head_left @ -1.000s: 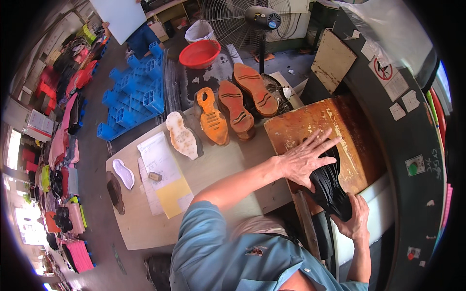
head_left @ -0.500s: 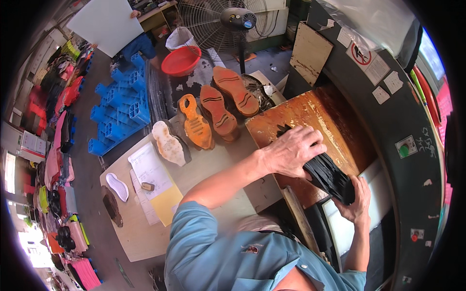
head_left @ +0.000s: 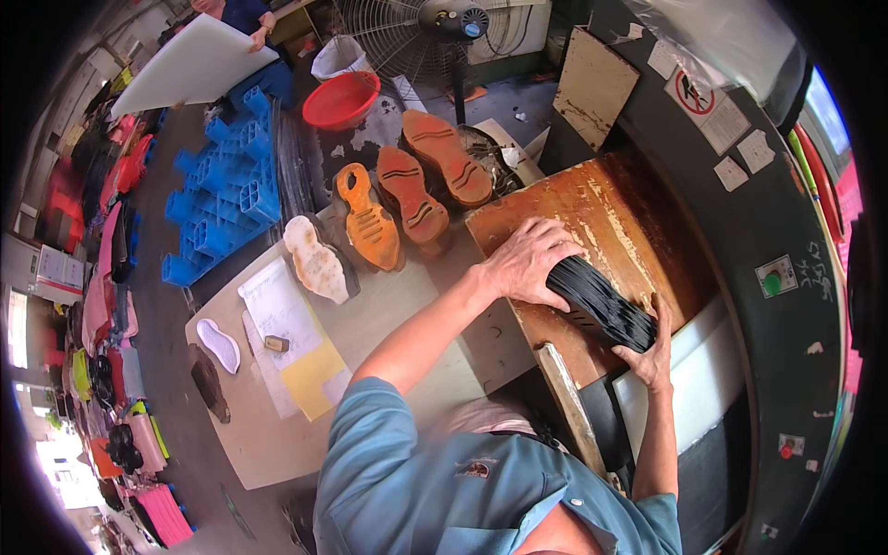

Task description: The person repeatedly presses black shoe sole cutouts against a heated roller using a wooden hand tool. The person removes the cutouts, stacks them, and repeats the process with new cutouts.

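On brown board (head_left: pixel 592 217): both hands grip black sole stack (head_left: pixel 603 302).

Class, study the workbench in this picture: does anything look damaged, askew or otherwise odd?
The brown wooden board under both hands is badly worn, with pale scraped streaks. The stack of thin black sole pieces between the left hand and right hand lies fanned and slanted, not squared.
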The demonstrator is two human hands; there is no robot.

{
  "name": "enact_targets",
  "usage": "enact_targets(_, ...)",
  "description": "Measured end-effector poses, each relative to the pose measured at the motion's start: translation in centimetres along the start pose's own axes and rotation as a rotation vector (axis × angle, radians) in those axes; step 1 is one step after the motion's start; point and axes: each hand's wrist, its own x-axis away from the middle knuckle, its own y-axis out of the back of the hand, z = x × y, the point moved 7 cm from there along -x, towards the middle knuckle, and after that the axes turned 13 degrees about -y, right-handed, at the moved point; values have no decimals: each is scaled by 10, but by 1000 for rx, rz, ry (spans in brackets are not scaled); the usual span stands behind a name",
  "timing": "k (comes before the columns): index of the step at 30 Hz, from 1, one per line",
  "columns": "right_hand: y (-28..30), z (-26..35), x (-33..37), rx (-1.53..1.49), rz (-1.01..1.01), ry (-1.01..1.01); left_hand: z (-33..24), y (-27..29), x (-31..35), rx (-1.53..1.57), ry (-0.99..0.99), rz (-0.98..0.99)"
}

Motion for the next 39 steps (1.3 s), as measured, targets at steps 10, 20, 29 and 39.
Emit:
enact_targets(10, -16, 1, -5, 50, 68, -34, 4, -7, 0, -3, 3, -46)
enact_targets(20, 8, 23, -1, -91, 45, 112, -31, 6, 15, -53, 81, -102)
enact_targets(29, -5, 0, -16, 8, 126, 120, -26, -8, 17, -138, 308, 47)
enact_targets(39, 34, 74, 57, -34, 266, 352, -183, 47, 86, -274, 425, -173)
